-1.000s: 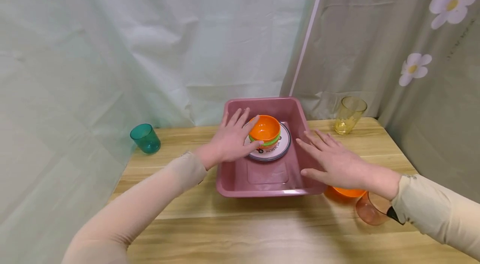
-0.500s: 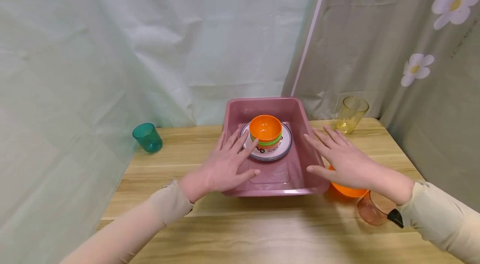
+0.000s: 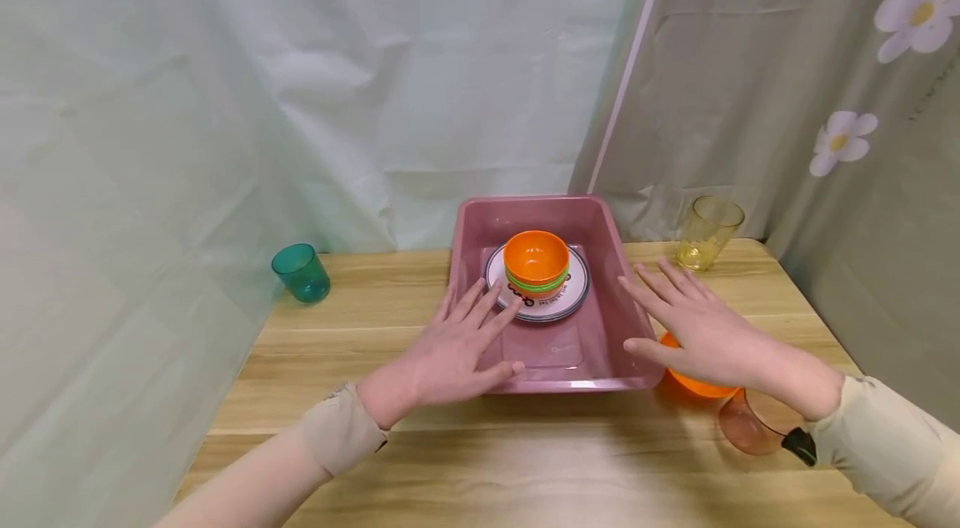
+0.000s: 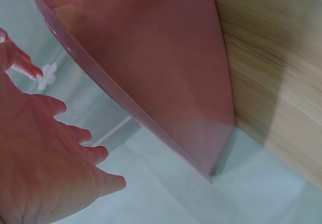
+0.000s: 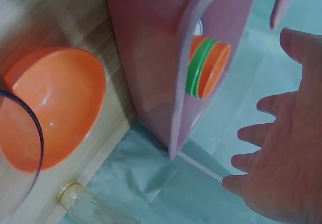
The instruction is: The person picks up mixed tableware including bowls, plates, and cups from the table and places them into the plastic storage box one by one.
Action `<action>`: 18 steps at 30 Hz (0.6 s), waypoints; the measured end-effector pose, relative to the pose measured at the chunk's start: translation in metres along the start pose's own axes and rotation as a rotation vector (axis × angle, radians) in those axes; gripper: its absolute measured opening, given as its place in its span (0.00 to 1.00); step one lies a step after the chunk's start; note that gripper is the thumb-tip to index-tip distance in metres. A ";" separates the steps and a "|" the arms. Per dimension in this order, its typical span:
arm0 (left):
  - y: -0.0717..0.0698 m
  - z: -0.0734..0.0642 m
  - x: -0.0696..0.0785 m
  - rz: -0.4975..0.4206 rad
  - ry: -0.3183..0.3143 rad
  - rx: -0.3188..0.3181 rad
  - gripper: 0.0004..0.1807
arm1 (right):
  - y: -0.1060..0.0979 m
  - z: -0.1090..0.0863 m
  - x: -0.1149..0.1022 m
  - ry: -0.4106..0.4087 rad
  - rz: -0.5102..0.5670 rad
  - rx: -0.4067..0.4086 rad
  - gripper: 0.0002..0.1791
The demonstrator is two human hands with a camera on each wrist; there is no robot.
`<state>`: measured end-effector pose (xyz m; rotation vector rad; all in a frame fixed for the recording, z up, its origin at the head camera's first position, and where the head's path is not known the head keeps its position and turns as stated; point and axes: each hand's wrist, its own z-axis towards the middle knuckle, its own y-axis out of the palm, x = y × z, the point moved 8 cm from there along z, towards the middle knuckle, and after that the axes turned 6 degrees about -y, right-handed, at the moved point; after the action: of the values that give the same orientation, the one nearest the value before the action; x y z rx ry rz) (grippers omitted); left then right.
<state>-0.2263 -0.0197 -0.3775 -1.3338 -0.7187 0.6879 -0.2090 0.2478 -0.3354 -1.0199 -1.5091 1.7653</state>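
Note:
A pink plastic basin [image 3: 555, 385] stands at the back middle of the table. Inside it lie stacked white plates [image 3: 551, 310] with dark rims, topped by a stack of orange and green bowls [image 3: 536, 257]. My left hand [image 3: 453, 353] is spread over the basin's near left corner, palm down, holding nothing. Over the right rim hovers my right hand [image 3: 693, 328], its fingers straight and apart. In both wrist views the hands show above the basin's rim, away from its wall. A larger orange bowl [image 5: 65, 103] sits just right of the basin, partly hidden by my right hand in the head view.
A teal cup [image 3: 302, 274] stands at the table's far left. At the back right is a yellow clear glass [image 3: 707, 232]. A pinkish clear cup [image 3: 746, 425] stands near my right wrist, beside the orange bowl. Pale curtains close in the back and sides.
My left hand has drawn back from over the bowls toward the basin's near left corner. My right hand has shifted slightly right. The view has turned a little; the dishes stay put.

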 end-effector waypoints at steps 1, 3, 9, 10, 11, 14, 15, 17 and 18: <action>0.001 0.000 0.002 0.006 0.005 -0.003 0.47 | -0.002 -0.001 0.001 0.000 0.008 0.006 0.51; 0.002 0.001 0.006 0.019 0.018 -0.009 0.47 | -0.008 -0.002 0.003 -0.003 0.020 0.019 0.51; 0.002 0.008 0.032 0.015 0.095 -0.016 0.48 | -0.022 -0.009 0.022 0.033 0.061 0.025 0.48; 0.001 0.009 0.039 0.016 0.114 -0.017 0.48 | -0.024 -0.010 0.026 0.046 0.066 0.018 0.47; 0.001 0.010 0.045 0.020 0.136 -0.014 0.47 | -0.026 -0.011 0.029 0.052 0.070 0.016 0.47; 0.001 0.013 0.066 0.055 0.204 -0.014 0.47 | -0.028 -0.014 0.042 0.067 0.087 0.010 0.46; 0.001 0.013 0.073 0.072 0.226 -0.016 0.47 | -0.029 -0.015 0.047 0.071 0.098 0.007 0.45; 0.003 0.013 0.086 0.092 0.263 -0.026 0.47 | -0.029 -0.017 0.056 0.083 0.114 -0.001 0.43; 0.004 0.013 0.092 0.102 0.280 -0.038 0.47 | -0.029 -0.019 0.062 0.096 0.127 -0.007 0.42</action>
<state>-0.1808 0.0616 -0.3736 -1.4737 -0.4424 0.5554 -0.2267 0.3145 -0.3185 -1.2103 -1.4195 1.7713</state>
